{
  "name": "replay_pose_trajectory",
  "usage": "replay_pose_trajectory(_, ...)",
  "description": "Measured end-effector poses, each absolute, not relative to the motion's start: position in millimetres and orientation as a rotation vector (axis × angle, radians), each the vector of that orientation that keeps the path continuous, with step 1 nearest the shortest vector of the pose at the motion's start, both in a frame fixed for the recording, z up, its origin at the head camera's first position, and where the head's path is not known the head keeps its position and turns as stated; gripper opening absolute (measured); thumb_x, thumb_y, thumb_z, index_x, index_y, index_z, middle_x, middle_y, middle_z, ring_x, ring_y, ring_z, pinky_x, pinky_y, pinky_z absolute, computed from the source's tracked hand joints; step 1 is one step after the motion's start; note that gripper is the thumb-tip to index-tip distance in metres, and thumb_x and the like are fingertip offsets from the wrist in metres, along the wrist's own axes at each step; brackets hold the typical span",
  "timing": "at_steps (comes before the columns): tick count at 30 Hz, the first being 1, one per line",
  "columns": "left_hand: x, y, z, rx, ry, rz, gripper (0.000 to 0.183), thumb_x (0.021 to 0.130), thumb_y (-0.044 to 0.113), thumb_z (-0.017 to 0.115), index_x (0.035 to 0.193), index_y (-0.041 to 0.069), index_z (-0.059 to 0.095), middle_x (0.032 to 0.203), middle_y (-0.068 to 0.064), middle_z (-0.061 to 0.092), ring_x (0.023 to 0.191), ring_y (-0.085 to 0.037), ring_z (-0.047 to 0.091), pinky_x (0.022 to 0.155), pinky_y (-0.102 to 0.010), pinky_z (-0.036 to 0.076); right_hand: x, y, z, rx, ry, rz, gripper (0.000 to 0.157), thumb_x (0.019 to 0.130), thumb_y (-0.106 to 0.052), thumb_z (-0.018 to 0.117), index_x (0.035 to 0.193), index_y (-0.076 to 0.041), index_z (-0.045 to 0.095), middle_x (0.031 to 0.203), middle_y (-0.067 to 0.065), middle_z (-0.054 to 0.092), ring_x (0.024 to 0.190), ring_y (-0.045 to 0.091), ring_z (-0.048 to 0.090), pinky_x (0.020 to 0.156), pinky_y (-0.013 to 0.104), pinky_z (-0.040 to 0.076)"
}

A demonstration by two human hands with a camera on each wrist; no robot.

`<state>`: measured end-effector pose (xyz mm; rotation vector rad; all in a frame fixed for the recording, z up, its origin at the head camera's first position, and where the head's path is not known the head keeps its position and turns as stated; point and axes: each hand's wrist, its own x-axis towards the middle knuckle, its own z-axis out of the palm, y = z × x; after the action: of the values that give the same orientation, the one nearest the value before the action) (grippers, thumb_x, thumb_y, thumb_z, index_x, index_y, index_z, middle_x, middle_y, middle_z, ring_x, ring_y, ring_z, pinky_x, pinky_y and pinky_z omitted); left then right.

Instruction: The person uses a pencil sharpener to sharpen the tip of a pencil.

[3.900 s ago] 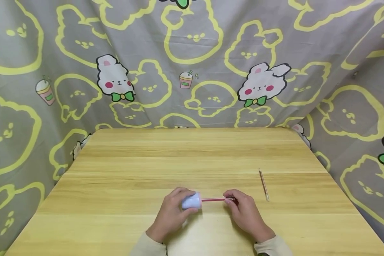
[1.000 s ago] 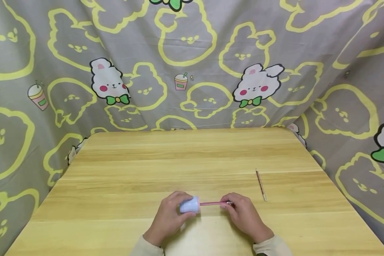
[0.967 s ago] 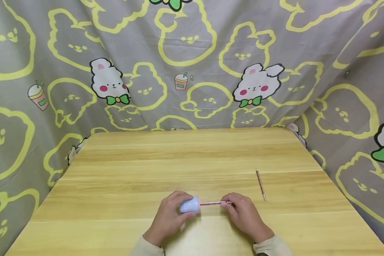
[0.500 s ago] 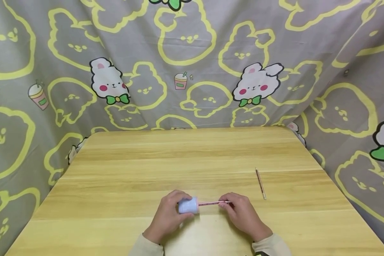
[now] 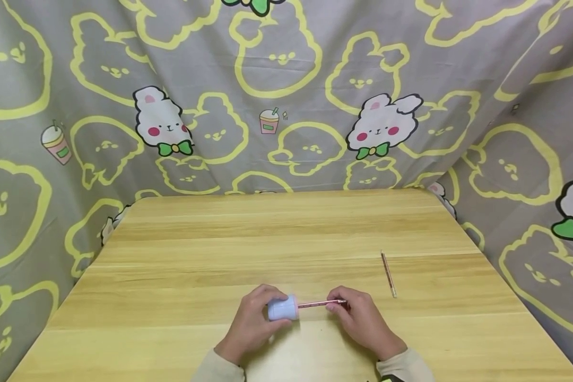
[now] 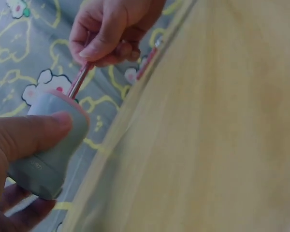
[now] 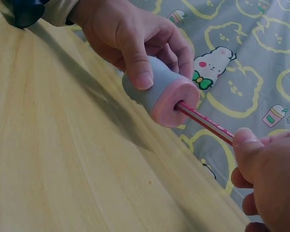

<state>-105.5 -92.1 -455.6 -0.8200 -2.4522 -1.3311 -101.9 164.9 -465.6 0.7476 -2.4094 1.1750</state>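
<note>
In the head view my left hand (image 5: pixel 253 321) grips a light-blue pencil sharpener (image 5: pixel 283 309), thumb on one side and fingers on the other. The sharpener lies on its side in the hand, its pink face (image 7: pixel 176 104) turned to the right. A red striped pencil (image 5: pixel 311 304) has one end inside the hole of that face; its tip is hidden. My right hand (image 5: pixel 363 321) pinches the pencil near its other end between thumb and fingers. In the left wrist view the thumb presses the sharpener's waisted body (image 6: pixel 63 130).
A second pencil (image 5: pixel 388 274) lies on the wooden table (image 5: pixel 219 239), beyond and to the right of my right hand. A grey curtain (image 5: pixel 296 138) with cartoon prints hangs behind the table and along its sides.
My right fingers now sit a little closer to the sharpener than several seconds ago. The pencil's stripes look different, so it has turned. My left hand stays on the sharpener.
</note>
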Motion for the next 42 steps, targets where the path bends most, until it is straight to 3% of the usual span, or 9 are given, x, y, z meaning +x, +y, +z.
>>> replay_pose_trajectory(14,-108.1,-92.5,-454.9,-0.800,-2.428,-1.305,0.042,0.060,0.009,0.091,0.097,0.008,0.070,0.099,0.002,0.065,0.086,-0.013,0.062,0.069,-0.024,0.057,-102.4,165.3,-464.9,0.711,-2.395,1.166,0.024,0.078,0.001,0.077,0.089,-0.015,0.063,0.071,-0.017,0.051,0.059,-0.003,0.040,0.044,0.016,0.040)
replay_pose_trajectory(23,-107.6,-93.7,-453.9,-0.816,-2.389,-1.278,0.042,0.060,0.010,0.091,0.097,0.007,0.070,0.099,0.001,0.066,0.087,-0.014,0.062,0.070,-0.024,0.058,-102.4,167.1,-464.6,0.732,-2.404,1.118,0.005,0.088,-0.009,0.071,0.085,-0.011,0.067,0.074,-0.012,0.058,0.062,-0.004,0.044,0.048,0.015,0.044)
replay_pose_trajectory(29,-107.3,-92.2,-457.2,-0.829,-2.390,-1.287,0.043,0.060,0.008,0.091,0.097,0.005,0.069,0.100,0.000,0.066,0.088,-0.015,0.063,0.070,-0.024,0.058,-101.9,168.1,-462.7,0.708,-2.434,1.114,0.004,0.087,-0.008,0.071,0.089,-0.009,0.068,0.075,-0.014,0.058,0.062,-0.004,0.045,0.049,0.016,0.045)
replay_pose_trajectory(33,-106.7,-92.3,-457.8,-0.827,-2.386,-1.263,0.043,0.060,0.009,0.091,0.097,0.006,0.070,0.100,0.001,0.066,0.087,-0.014,0.063,0.070,-0.024,0.058,-101.6,169.5,-462.1,0.721,-2.462,1.182,0.013,0.086,-0.006,0.073,0.095,-0.009,0.064,0.071,-0.016,0.051,0.058,-0.003,0.040,0.044,0.016,0.041)
replay_pose_trajectory(42,-107.2,-92.9,-458.0,-0.827,-2.367,-1.245,0.043,0.060,0.009,0.091,0.096,0.007,0.070,0.098,0.002,0.066,0.086,-0.014,0.063,0.069,-0.023,0.058,-103.0,170.8,-464.2,0.759,-2.422,1.229,0.006,0.089,-0.012,0.069,0.087,-0.012,0.063,0.070,-0.016,0.050,0.058,-0.003,0.040,0.044,0.016,0.040)
